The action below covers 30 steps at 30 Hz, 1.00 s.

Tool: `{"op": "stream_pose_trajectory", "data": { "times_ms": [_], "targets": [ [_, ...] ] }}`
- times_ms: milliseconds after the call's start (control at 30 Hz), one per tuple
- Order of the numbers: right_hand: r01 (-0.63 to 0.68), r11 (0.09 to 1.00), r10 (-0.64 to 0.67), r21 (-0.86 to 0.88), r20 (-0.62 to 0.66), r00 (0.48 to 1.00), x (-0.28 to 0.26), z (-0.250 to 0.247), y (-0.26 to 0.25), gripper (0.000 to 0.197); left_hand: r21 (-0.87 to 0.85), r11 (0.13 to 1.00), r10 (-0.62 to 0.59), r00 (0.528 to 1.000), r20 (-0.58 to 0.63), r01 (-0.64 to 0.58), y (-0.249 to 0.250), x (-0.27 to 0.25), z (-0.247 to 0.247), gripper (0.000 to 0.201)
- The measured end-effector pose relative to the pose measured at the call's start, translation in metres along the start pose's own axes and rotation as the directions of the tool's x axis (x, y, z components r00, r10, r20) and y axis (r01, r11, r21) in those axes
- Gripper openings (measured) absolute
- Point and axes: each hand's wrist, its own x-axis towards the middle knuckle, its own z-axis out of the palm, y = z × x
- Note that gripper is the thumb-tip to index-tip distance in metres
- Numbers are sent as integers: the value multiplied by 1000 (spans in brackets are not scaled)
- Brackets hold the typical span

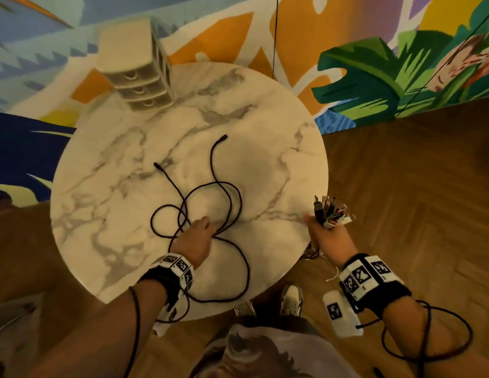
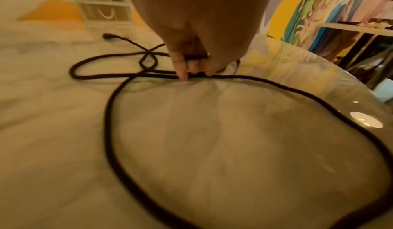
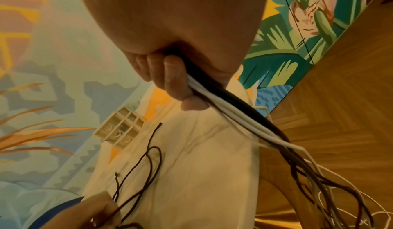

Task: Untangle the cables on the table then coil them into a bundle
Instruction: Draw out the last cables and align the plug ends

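Observation:
A long black cable (image 1: 248,268) lies in loose crossing loops on the round marble table (image 1: 278,148), both plug ends pointing toward the far side. My left hand (image 1: 199,233) is down on the loops near the table's front; in the left wrist view its fingertips (image 2: 182,74) pinch the black cable (image 2: 107,108) against the tabletop. My right hand (image 1: 325,236) hovers off the table's right edge and grips a bundle of black and white cables (image 1: 329,211), connectors sticking up. The bundle (image 3: 234,115) trails from my right hand's fingers (image 3: 170,74) toward the floor.
A small cream drawer unit (image 1: 139,77) stands at the table's far left edge. Wooden floor (image 1: 401,186) surrounds the table, with a painted mural wall behind. My shoes (image 1: 292,298) are under the near edge. Wires from the wrist cameras hang along both forearms.

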Motion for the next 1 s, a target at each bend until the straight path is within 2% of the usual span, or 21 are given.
{"op": "stream_pose_trajectory", "data": {
  "times_ms": [67, 133, 167, 300, 400, 567, 667, 767, 833, 867, 933, 967, 1000],
  "targets": [
    [-11, 1000, 11, -8, 15, 1000, 1, 10, 1, 39, 29, 987, 161, 980, -120, -159, 13, -6, 2, 35],
    [-18, 999, 19, -30, 57, 998, 4, 20, 3, 42, 131, 940, 339, 909, -243, -315, 34, -11, -1, 21],
    [-20, 998, 25, -55, 89, 996, 5, 27, 4, 45, 176, 912, 409, 866, -288, -372, 44, -13, -4, 22],
    [-26, 990, 51, -137, 182, 982, 9, 51, -5, 47, 272, 837, 547, 750, -372, -475, 76, -15, -26, 22],
    [-7, 995, 27, -96, 210, 977, 12, 61, -8, 50, 327, 814, 578, 725, -375, -480, 87, -14, -35, 27],
    [6, 999, 5, -48, 222, 975, 11, 62, -11, 56, 259, 847, 531, 752, -391, -464, 87, -4, -40, 18],
    [14, 999, -2, -44, 263, 965, 11, 61, -13, 57, 157, 888, 458, 792, -404, -433, 83, 3, -47, 25],
    [-1, 999, 13, -51, 247, 969, 13, 60, -13, 56, -63, 947, 266, 881, -391, -314, 69, 11, -50, 41],
    [-31, 999, 33, -12, 222, 974, 14, 57, -13, 54, -183, 978, 11, 898, -440, -101, 46, 17, -51, 47],
    [-49, 999, 44, 20, 208, 977, 14, 55, -13, 54, -221, 974, -143, 895, -423, 52, 29, 20, -51, 44],
    [-67, 995, 55, 69, 165, 985, 15, 50, -12, 52, -196, 897, -433, 873, -223, 395, -11, 21, -45, 42],
    [-68, 994, 55, 86, 143, 988, 15, 47, -12, 51, -145, 846, -529, 842, -104, 513, -27, 17, -40, 44],
    [-66, 993, 53, 100, 125, 991, 15, 45, -12, 51, -115, 808, -584, 812, -22, 578, -39, 14, -32, 44]
  ]
}}
